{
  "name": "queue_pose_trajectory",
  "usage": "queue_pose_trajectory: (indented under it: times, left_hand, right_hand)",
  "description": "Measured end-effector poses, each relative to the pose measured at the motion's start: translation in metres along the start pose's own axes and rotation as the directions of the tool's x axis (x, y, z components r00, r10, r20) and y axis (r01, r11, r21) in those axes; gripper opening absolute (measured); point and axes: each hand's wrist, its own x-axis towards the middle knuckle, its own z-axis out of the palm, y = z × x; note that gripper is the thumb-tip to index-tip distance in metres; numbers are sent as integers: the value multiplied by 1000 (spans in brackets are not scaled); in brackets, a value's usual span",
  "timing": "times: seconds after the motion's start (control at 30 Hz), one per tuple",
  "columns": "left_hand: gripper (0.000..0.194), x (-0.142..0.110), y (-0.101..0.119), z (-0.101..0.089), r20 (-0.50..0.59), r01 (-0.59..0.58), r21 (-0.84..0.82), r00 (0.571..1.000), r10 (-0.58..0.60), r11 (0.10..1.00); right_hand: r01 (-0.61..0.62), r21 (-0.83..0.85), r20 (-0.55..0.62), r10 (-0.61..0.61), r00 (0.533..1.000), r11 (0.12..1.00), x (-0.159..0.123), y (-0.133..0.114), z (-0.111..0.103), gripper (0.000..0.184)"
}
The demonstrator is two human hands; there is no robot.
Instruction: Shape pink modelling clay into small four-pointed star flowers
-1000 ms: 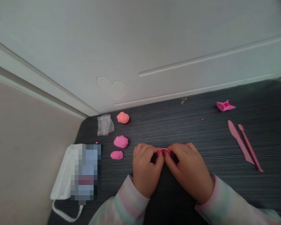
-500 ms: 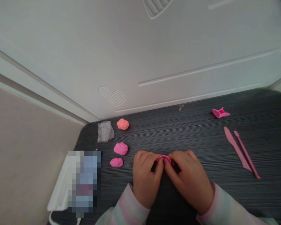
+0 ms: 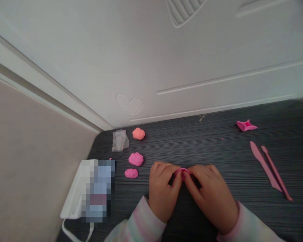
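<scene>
A small piece of pink modelling clay (image 3: pixel 183 170) is pinched between the fingertips of both hands, low over the dark table. My left hand (image 3: pixel 164 188) grips its left side between thumb and fingers. On its right side my right hand (image 3: pixel 210 193) does the same. The clay's upper edge shows as a thin curved rim; the fingers hide most of the rest. Left of my left hand lie two pink clay lumps, a larger one (image 3: pixel 136 159) and a smaller one (image 3: pixel 131 173). Behind them sits an orange clay lump (image 3: pixel 138 133).
A pink clay knife (image 3: pixel 265 166) and a thin pink modelling tool (image 3: pixel 277 173) lie at the right. Behind them stands a folded, pointed pink clay shape (image 3: pixel 245 125). A clear plastic bag (image 3: pixel 120 140), a white case (image 3: pixel 73 191) and a blurred-out device (image 3: pixel 98 191) occupy the left.
The whole view has shifted, so things appear a little further right. Both hands keep their pinch on the pink clay, and a bit more of it shows between the thumbs.
</scene>
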Motion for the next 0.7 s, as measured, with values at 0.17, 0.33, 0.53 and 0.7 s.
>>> queue_pose_trajectory:
  times: [0.17, 0.33, 0.53, 0.7]
  left_hand:
    - [7, 0, 1, 0, -12, 41, -5, 999, -41, 999]
    - [6, 0, 2, 0, -21, 61, -18, 998, -62, 998]
    - [9, 1, 1, -1, -1, 35, -58, 999, -35, 998]
    - [9, 0, 2, -1, 30, 61, -51, 998, -59, 997]
  right_hand:
    - [-3, 13, 15, 3, 1000, 1000, 0, 1, 0, 21]
    - [16, -14, 3, -16, 1000, 1000, 0, 1, 0, 25]
    - [23, 9, -18, -23, 1000, 1000, -1, 0, 0, 27]
    - [13, 42, 8, -14, 1000, 999, -2, 2, 1, 22]
